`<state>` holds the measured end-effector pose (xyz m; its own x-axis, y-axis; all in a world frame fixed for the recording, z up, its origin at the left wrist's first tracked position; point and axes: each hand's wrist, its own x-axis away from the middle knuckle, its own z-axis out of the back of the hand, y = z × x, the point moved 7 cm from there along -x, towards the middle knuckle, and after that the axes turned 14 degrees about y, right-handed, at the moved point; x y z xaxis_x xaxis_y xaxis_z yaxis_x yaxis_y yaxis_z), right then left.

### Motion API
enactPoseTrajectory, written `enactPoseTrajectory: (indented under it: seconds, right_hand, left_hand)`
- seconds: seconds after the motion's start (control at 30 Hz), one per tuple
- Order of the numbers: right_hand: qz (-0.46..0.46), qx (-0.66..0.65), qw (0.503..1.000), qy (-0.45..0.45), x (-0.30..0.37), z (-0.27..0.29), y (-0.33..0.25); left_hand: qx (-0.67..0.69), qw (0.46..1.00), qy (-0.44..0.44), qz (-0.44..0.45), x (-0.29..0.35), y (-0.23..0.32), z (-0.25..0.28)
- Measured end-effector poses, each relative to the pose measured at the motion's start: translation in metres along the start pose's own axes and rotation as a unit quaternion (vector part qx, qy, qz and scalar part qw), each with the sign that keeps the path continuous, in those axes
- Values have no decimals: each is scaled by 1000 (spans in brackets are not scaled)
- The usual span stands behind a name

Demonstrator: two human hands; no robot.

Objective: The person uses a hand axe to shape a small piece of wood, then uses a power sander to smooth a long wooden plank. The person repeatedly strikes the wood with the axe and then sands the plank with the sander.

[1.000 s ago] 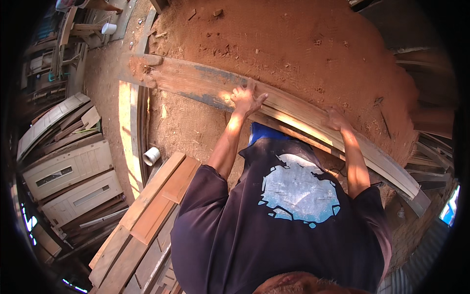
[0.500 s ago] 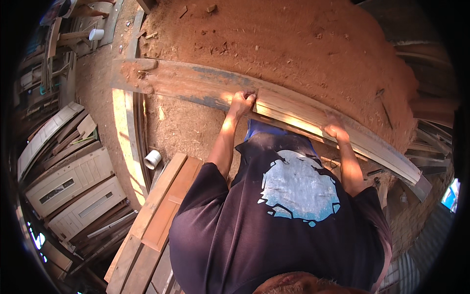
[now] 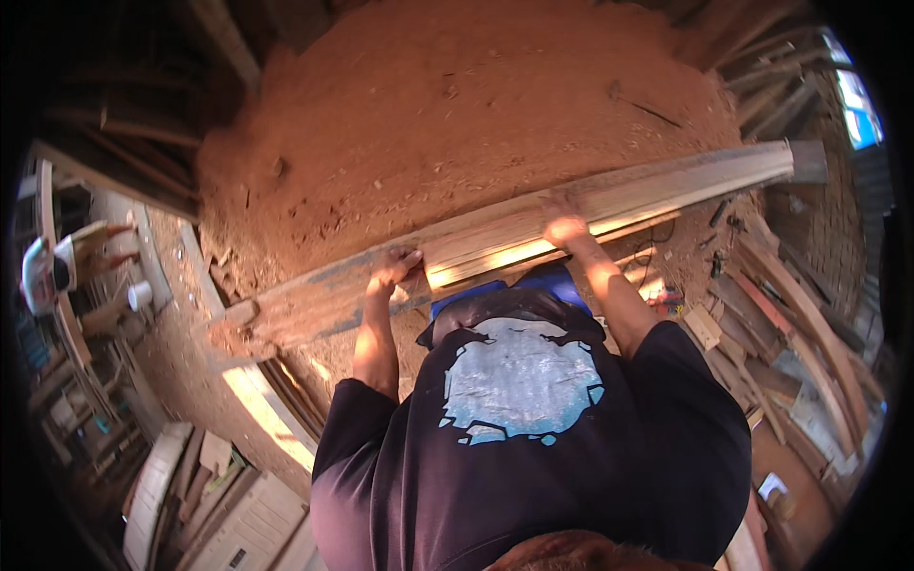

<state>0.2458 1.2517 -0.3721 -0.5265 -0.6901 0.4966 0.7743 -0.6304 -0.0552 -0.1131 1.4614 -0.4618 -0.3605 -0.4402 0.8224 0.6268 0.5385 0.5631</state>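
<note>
A long pale wooden board (image 3: 671,193) lies lengthwise on a wider weathered plank (image 3: 309,303), which spans the scene in front of me. Next to the board's left end, my left hand (image 3: 391,272) rests low over the plank. Its fingers are curled, and whatever they may hold is too small to make out. Farther right, my right hand (image 3: 567,226) lies across the board with its fingers stretched over the top. Those fingers are somewhat smeared by motion. Sunlight falls on the board's near edge between the two hands.
Reddish sawdust-covered ground (image 3: 409,114) spreads beyond the plank. Timber offcuts (image 3: 762,324) are piled at right, near a red-and-dark tool (image 3: 666,301). Panelled wooden doors (image 3: 252,523) lie at lower left. Another person (image 3: 62,266) is at far left, near a white bucket (image 3: 140,296).
My view has turned, so the plank now slopes up toward the right. Both hands stay at the board, the left by its end and the right on top.
</note>
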Motion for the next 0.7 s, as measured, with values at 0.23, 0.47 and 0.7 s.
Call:
enactPoseTrajectory:
  seconds: [0.23, 0.47, 0.7]
  right_hand:
    - [-58, -234, 964, 111, 86, 37, 17]
    - [-235, -410, 878, 84, 186, -68, 179]
    - [-338, -421, 841, 37, 324, -164, 347]
  left_hand:
    - [-260, 897, 263, -242, -44, 89, 5]
    - [-589, 675, 193, -399, 7, 188, -281]
    - [-585, 477, 341, -561, 31, 130, -434]
